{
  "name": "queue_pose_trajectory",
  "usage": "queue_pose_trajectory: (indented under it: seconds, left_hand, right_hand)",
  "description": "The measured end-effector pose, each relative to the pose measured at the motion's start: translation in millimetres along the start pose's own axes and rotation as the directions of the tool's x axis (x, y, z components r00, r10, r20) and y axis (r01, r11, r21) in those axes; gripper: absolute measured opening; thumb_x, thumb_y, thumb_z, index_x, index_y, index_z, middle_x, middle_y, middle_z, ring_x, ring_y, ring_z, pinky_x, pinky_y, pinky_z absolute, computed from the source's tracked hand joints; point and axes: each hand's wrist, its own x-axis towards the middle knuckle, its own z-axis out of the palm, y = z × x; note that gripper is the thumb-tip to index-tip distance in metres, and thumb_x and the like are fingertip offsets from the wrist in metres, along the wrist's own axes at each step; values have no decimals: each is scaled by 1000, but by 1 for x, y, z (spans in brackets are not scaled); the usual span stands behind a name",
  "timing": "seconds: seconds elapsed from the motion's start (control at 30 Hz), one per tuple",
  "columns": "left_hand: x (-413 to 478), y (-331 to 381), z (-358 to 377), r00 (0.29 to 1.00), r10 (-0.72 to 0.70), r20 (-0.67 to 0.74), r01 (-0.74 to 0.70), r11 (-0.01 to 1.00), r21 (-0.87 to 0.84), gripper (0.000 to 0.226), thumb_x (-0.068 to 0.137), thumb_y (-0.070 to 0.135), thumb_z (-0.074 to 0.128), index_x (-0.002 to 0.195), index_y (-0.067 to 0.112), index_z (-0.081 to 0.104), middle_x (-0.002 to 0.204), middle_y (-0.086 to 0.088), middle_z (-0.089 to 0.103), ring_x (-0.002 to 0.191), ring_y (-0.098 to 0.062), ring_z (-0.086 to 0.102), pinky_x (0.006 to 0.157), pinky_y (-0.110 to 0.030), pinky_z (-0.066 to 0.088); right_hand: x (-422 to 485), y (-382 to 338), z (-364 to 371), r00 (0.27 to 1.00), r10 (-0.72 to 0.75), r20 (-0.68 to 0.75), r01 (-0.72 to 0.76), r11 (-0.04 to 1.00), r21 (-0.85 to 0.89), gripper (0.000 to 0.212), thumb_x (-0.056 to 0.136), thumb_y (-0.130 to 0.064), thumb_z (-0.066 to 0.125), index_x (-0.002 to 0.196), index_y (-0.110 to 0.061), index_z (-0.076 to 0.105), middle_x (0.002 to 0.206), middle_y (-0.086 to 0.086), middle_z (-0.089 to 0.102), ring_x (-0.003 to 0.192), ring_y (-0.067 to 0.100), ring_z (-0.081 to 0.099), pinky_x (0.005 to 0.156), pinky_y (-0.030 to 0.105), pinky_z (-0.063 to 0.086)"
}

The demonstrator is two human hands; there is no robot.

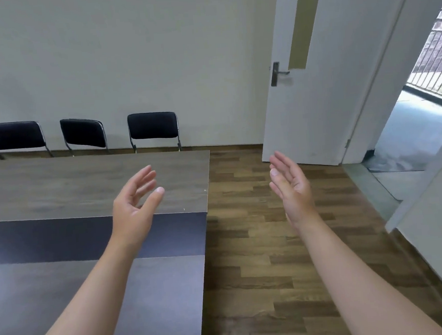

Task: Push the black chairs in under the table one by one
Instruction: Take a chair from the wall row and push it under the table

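Grip on both sides is empty: left hand [134, 200] and right hand [289, 180] are held up in the air, palms turned inward, fingers loosely spread, nothing touched.

Left hand is seen over the table [57, 185] near its right end; right hand is seen over the wooden floor [260, 243], off the table's end.

Three black chairs are seen on the far side of the table, backs toward the wall: left chair [15, 136], middle chair [83, 133], right chair [153, 125]. Only backrests and upper frame tubes are shown above the table's far edge; seats and legs are hidden by the tabletop. Whether those seats are already under the table cannot be told. The middle chair's backrest is seen slightly skewed against the other two.

No chair is shown on the near side or at the right end of the table.

Judgement on progress: no chair is in contact with either hand, so no push is in hand now. If the far three are tucked, that row is done; if not, all three are left. Both hands are well apart from every chair, so a walk round the table's end is needed first.
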Motion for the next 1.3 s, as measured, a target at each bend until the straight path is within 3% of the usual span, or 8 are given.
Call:
queue_pose_trajectory:
  seconds: [0.4, 0.57, 0.8, 1.03, 1.3]
  left_hand:
    - [114, -19, 133, 958, 32, -283, -9, 996, 85, 53, 87, 32, 67, 140, 30, 59, 136, 4, 66, 124, -11, 64, 105, -51, 52]
    - [168, -42, 153, 934, 28, -356, 21, 991, 132, 50, 82, 42, 69, 132, 43, 62, 134, 8, 67, 124, -12, 65, 104, -53, 52]
    - [294, -124, 160, 912, 23, -408, 51, 984, 170, 47, 87, 33, 68, 132, 44, 61, 136, 7, 66, 126, -13, 63, 106, -54, 51]
    - [461, -201, 148, 884, -25, -467, 93, 988, 124, 53, 83, 41, 68, 135, 40, 60, 136, 9, 65, 126, -10, 63, 106, -54, 50]
    - [592, -250, 150, 875, -62, -479, 134, 984, 118, 53, 82, 41, 70, 134, 42, 60, 138, 9, 65, 126, -13, 63, 106, -53, 51]
  right_hand:
    - [229, 43, -55, 975, -8, 223, -26, 989, 148, 42, 97, -32, 67, 138, -38, 59, 142, -15, 63, 131, -4, 57, 118, 43, 43]
    - [314, 73, -55, 969, 8, 245, -51, 984, 172, 48, 92, -36, 69, 139, -35, 59, 142, -13, 64, 130, -2, 58, 117, 45, 43]
    - [464, 147, -5, 961, 21, 276, -79, 976, 202, 41, 101, -21, 64, 140, -31, 57, 143, -9, 62, 129, -1, 59, 115, 42, 46]
    - [635, 198, 70, 945, 37, 325, -85, 987, 135, 42, 100, -19, 64, 139, -33, 57, 144, -9, 63, 132, 1, 57, 114, 43, 47]
    - [769, 244, 130, 920, 36, 390, -87, 990, 115, 43, 100, -17, 65, 139, -33, 58, 145, -8, 62, 134, 4, 57, 117, 47, 44]
